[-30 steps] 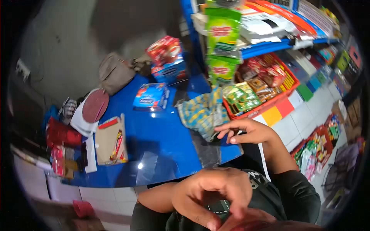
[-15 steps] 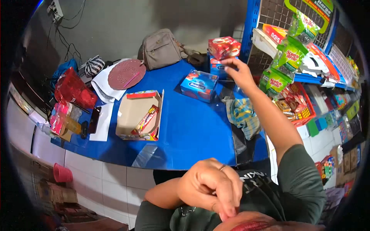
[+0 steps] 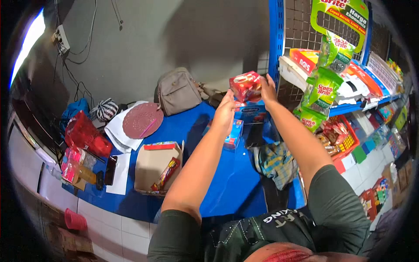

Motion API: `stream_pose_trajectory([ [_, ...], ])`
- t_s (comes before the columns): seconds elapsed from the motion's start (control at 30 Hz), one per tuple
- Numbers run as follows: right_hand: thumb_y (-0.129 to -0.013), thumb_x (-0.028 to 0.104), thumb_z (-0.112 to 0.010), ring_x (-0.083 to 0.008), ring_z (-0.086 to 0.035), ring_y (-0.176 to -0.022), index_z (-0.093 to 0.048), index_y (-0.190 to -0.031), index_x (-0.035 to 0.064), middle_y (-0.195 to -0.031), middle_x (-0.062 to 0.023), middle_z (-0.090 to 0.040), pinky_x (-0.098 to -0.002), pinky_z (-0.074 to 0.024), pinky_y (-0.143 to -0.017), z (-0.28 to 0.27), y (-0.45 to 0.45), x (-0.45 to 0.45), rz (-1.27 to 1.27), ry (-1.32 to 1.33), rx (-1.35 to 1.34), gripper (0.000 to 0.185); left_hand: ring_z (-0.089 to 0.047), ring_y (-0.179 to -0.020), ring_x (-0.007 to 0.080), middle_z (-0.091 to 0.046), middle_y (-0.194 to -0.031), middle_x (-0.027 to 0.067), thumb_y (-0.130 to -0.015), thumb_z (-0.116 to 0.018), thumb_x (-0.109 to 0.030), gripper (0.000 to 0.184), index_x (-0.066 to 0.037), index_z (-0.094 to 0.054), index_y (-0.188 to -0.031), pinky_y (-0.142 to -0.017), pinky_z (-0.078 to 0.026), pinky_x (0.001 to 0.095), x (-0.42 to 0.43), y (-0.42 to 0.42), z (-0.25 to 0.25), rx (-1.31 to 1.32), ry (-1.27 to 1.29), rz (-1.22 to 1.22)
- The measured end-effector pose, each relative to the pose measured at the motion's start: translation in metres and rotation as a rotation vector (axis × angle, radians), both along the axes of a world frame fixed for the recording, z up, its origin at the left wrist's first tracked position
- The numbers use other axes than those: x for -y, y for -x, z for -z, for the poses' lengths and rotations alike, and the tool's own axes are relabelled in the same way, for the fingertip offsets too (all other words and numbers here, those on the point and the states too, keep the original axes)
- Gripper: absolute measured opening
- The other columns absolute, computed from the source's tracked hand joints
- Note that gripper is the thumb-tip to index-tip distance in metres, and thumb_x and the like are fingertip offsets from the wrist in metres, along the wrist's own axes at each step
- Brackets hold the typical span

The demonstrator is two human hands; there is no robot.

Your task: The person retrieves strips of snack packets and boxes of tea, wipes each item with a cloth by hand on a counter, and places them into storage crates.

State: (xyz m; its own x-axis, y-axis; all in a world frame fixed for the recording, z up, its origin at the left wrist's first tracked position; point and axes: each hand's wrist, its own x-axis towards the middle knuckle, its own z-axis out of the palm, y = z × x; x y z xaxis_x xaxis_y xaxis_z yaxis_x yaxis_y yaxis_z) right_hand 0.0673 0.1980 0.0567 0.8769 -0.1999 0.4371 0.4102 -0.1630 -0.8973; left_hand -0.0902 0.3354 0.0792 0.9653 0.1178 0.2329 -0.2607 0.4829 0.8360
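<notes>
At the back right of the blue table, a red box point(image 3: 245, 86) sits between my two hands. My left hand point(image 3: 226, 112) grips its near left side, and my right hand point(image 3: 268, 91) has its fingers along the right side. Directly below is a blue box point(image 3: 252, 115); whether the red one rests on it or is slightly lifted, I cannot tell. A second blue box point(image 3: 234, 132) stands nearer on the table, partly hidden by my left forearm.
An open cardboard box point(image 3: 146, 168) holding a red snack packet point(image 3: 166, 174) is on the blue table point(image 3: 220, 196). A grey backpack point(image 3: 178, 91) leans at the wall. Crumpled plaid cloth point(image 3: 275, 163) lies to the right. Green Scotch-Brite packs point(image 3: 323, 87) hang from the blue shelf.
My left hand has gone from near my face to the red box. My right hand has closed in on the box's right side. The view has tilted upward.
</notes>
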Motion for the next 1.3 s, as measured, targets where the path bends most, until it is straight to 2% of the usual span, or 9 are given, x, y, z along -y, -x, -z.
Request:
stream_pose_trajectory([
  [0.1,-0.091,0.039,-0.049,-0.0289,-0.042,-0.126,-0.047,-0.129,0.0032,-0.132,-0.018,-0.046,-0.0348,-0.034,-0.102,0.019,-0.022,0.006,-0.07,-0.131,-0.005,0.053,-0.033,-0.133,0.0183,-0.034,-0.145,0.0113,-0.076,-0.039,-0.002,0.075,-0.004,-0.017,-0.147,-0.108,-0.023,0.0277,0.015,-0.044,0.011,0.116,-0.153,0.035],
  [0.27,-0.09,0.036,-0.053,-0.0269,-0.046,-0.121,-0.045,-0.129,0.0006,-0.129,-0.0164,-0.048,-0.0336,-0.0334,-0.101,0.001,0.024,0.02,-0.411,-0.133,-0.146,0.053,-0.028,-0.136,0.0187,-0.027,-0.148,0.012,-0.077,-0.042,-0.002,0.074,-0.002,-0.017,-0.146,-0.11,-0.019,0.0272,0.032,-0.021,-0.016,-0.114,-0.211,-0.008],
  [0.5,-0.087,0.012,-0.06,-0.018,-0.046,-0.115,-0.041,-0.125,0.0005,-0.118,-0.0124,-0.051,-0.0309,-0.0367,-0.097,-0.021,0.209,0.069,-0.791,-0.149,-0.102,0.045,-0.043,-0.115,0.0171,-0.044,-0.126,0.0098,-0.079,-0.052,0.001,0.065,-0.001,-0.029,-0.139,-0.098,-0.035,0.0303,0.049,0.144,-0.004,0.123,-0.1,-0.405],
  [0.57,-0.087,0.009,-0.06,-0.0181,-0.051,-0.109,-0.044,-0.121,0.002,-0.115,-0.0098,-0.052,-0.0322,-0.0403,-0.094,-0.002,0.247,0.089,-0.97,-0.036,-0.149,0.038,-0.042,-0.115,0.0226,-0.044,-0.122,0.0123,-0.077,-0.063,-0.001,0.06,-0.002,-0.036,-0.13,-0.097,-0.035,0.0358,0.048,0.191,0.032,0.168,-0.504,-0.666],
  [0.73,-0.085,0.012,-0.063,-0.021,-0.058,-0.098,-0.051,-0.111,0.0022,-0.108,-0.0101,-0.058,-0.0332,-0.0446,-0.086,0.006,0.303,0.128,-1.229,0.361,-0.696,0.03,-0.043,-0.115,0.0251,-0.045,-0.118,0.0117,-0.073,-0.067,-0.002,0.053,-0.002,-0.042,-0.12,-0.1,-0.033,0.0358,0.062,0.28,0.099,-0.191,-0.665,-0.711],
  [0.83,-0.082,0.019,-0.066,-0.0233,-0.061,-0.087,-0.058,-0.097,0.004,-0.097,-0.0094,-0.062,-0.0338,-0.0462,-0.078,-0.007,0.315,0.135,-1.461,0.896,-0.141,0.023,-0.044,-0.107,0.0321,-0.045,-0.11,0.0176,-0.071,-0.073,-0.009,0.053,-0.004,-0.043,-0.114,-0.093,-0.036,0.0395,0.07,0.307,0.102,-0.011,-0.994,-0.705],
  [1.0,-0.081,0.019,-0.066,-0.0229,-0.061,-0.083,-0.062,-0.09,0.0047,-0.092,-0.0093,-0.062,-0.034,-0.0467,-0.076,-0.046,0.324,0.154,-1.158,1.14,-0.05,0.017,-0.044,-0.105,0.0324,-0.045,-0.108,0.0174,-0.069,-0.075,-0.012,0.054,-0.005,-0.044,-0.113,-0.091,-0.037,0.0406,0.078,0.322,0.095,-0.013,-1.1,-0.63],
  [1.13,-0.083,0.019,-0.063,-0.0174,-0.06,-0.089,-0.062,-0.097,0.0039,-0.096,-0.0075,-0.064,-0.0314,-0.0469,-0.08,-0.095,0.312,0.188,-0.848,0.444,0.109,0.021,-0.043,-0.114,0.0342,-0.043,-0.117,0.0194,-0.065,-0.079,-0.015,0.057,-0.006,-0.045,-0.11,-0.094,-0.036,0.0414,0.076,0.324,0.094,-0.041,-1.193,-0.561],
  [1.3,-0.084,0.022,-0.062,-0.0255,-0.058,-0.103,-0.061,-0.108,0.0074,-0.108,-0.0105,-0.062,-0.0362,-0.0443,-0.09,-0.062,0.304,0.173,-0.731,0.753,0.345,0.028,-0.035,-0.128,0.0316,-0.036,-0.134,0.0206,-0.06,-0.084,-0.017,0.081,-0.007,-0.039,-0.126,-0.103,-0.032,0.0398,0.062,0.299,0.098,0.099,-1.043,-0.458],
])
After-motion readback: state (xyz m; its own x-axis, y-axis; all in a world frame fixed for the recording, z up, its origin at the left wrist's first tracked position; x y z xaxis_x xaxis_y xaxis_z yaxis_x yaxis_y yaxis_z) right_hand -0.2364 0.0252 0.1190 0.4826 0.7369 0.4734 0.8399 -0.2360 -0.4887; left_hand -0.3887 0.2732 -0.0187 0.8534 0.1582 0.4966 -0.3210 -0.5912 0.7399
